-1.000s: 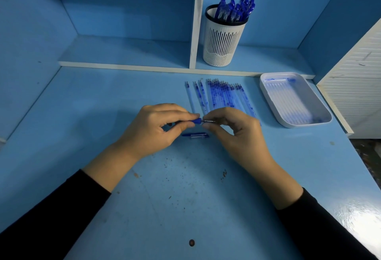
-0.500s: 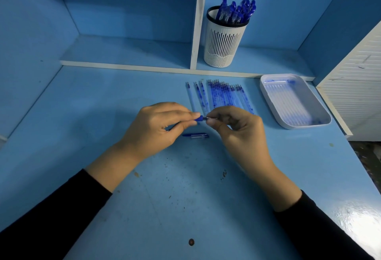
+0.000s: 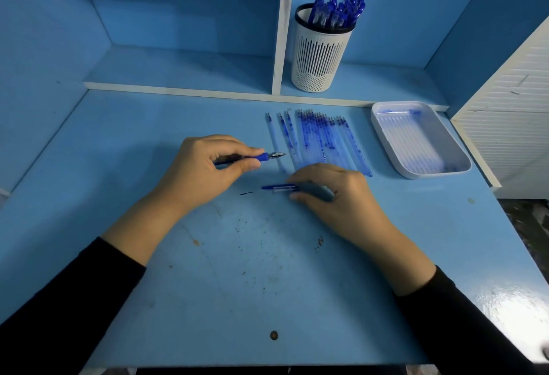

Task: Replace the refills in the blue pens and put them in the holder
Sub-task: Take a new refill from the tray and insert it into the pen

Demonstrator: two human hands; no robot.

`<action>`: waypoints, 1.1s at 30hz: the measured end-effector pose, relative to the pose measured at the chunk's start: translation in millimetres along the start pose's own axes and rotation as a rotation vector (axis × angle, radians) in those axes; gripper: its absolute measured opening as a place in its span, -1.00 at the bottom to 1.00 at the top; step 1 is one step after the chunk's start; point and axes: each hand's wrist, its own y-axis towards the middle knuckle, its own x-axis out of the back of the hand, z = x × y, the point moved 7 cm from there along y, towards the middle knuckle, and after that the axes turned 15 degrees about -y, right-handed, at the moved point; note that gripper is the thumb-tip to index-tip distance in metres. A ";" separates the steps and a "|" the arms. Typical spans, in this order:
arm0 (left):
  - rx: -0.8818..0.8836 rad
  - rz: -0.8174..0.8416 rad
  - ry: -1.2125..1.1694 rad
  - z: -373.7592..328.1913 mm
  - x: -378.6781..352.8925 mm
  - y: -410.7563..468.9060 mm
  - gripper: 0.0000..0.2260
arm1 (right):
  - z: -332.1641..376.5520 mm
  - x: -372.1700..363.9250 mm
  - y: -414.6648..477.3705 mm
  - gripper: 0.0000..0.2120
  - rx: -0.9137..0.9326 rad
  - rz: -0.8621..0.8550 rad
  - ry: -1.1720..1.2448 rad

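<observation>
My left hand (image 3: 205,166) grips a blue pen (image 3: 261,157) that lies level, its metal tip pointing right. My right hand (image 3: 329,193) is low on the desk with its fingers curled over a blue pen cap (image 3: 279,187), pinching its right end. A row of used clear refills (image 3: 320,140) stained with blue ink lies just beyond both hands. The white slotted holder (image 3: 319,59) stands on the back shelf with several blue pens (image 3: 338,12) in it.
A white tray (image 3: 383,131) holding several clear refills sits at the right of the desk. A white shelf divider (image 3: 280,32) rises left of the holder. A white slatted panel (image 3: 511,125) borders the far right. Dark specks mark the desk.
My right hand has left the pen's tip and dropped down to the cap lying on the desk. My left hand still holds the pen, whose tip now shows.
</observation>
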 end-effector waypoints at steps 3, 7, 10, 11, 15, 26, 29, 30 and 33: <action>0.005 -0.003 0.003 -0.2 0.4 -1.9 -0.82 | 8.0 -7.3 1.3 -0.88 0.110 -0.002 -0.038; 0.013 -0.002 0.013 0.8 0.7 -3.0 -0.81 | 9.9 -11.7 3.6 -0.88 0.126 -0.022 -0.057; 0.017 0.002 0.018 1.1 0.1 -3.7 -0.82 | 5.1 -7.9 3.9 -0.88 0.050 -0.044 -0.018; 0.015 0.004 0.020 0.9 0.1 -3.9 -0.82 | 1.2 -5.2 3.6 -0.88 0.001 -0.056 0.013; 0.009 0.019 0.035 1.1 -0.5 -4.5 -0.84 | -15.2 4.6 2.8 -0.89 -0.160 -0.107 0.126; -0.062 0.080 0.063 -5.6 -15.0 -7.9 -0.87 | -0.6 5.3 5.2 -0.90 -0.079 -0.126 0.063; -0.086 0.067 0.048 -10.0 -17.8 -9.0 -0.89 | 2.3 2.6 5.4 -0.90 -0.073 -0.104 0.130; -0.099 0.051 0.035 -11.9 -16.9 -8.6 -0.89 | 2.5 4.2 5.1 -0.89 -0.084 -0.112 0.198; -0.144 -0.004 -0.001 -17.3 -14.5 -7.7 -0.88 | 4.2 10.4 4.4 -0.83 -0.138 -0.190 0.449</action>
